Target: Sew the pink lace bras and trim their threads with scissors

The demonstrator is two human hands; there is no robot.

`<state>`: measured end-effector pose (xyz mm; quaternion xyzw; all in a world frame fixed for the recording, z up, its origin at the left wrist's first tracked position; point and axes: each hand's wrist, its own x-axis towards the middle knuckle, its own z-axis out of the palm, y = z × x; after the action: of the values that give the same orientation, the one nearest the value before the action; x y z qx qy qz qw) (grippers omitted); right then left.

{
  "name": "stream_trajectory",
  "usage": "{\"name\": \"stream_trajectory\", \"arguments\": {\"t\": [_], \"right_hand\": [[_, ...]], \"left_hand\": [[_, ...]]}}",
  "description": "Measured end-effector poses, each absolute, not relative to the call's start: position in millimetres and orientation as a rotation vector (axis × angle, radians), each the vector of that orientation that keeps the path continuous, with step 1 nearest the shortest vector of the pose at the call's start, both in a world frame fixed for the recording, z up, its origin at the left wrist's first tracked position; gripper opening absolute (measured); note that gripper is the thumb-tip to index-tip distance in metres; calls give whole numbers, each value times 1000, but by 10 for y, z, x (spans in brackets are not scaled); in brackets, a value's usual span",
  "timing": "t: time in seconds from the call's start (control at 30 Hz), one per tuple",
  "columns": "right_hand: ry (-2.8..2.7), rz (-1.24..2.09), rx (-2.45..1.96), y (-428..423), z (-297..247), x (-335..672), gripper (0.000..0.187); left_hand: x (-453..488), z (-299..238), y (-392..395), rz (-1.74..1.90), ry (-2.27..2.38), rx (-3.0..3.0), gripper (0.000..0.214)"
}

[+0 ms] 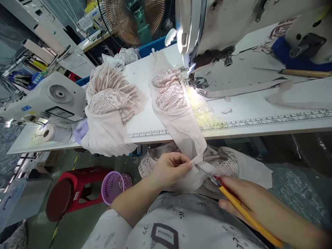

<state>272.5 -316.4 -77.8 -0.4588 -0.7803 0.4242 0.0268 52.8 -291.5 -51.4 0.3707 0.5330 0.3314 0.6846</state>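
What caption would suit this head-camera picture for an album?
At a sewing machine, left hand pinches a pale lace-and-fabric strip while right hand holds yellow-handled snips to it.

A garment sewing workshop. A white industrial sewing machine (pixel 207 31) stands on a long white worktop (pixel 259 103) with a printed ruler along its edge. A second white sewing machine (pixel 49 100) sits nearby, beside stacked pale pink lace pieces (pixel 111 97) and a large caged fan (pixel 132 20).
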Motion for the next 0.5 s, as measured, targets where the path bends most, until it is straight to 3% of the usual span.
{"name": "stream_trajectory", "arguments": {"t": [0.5], "right_hand": [[-2179,1301,-1486,-3197,-915,2643,48]], "left_hand": [[482,-529,-2937,751,1258,962,36]]}}
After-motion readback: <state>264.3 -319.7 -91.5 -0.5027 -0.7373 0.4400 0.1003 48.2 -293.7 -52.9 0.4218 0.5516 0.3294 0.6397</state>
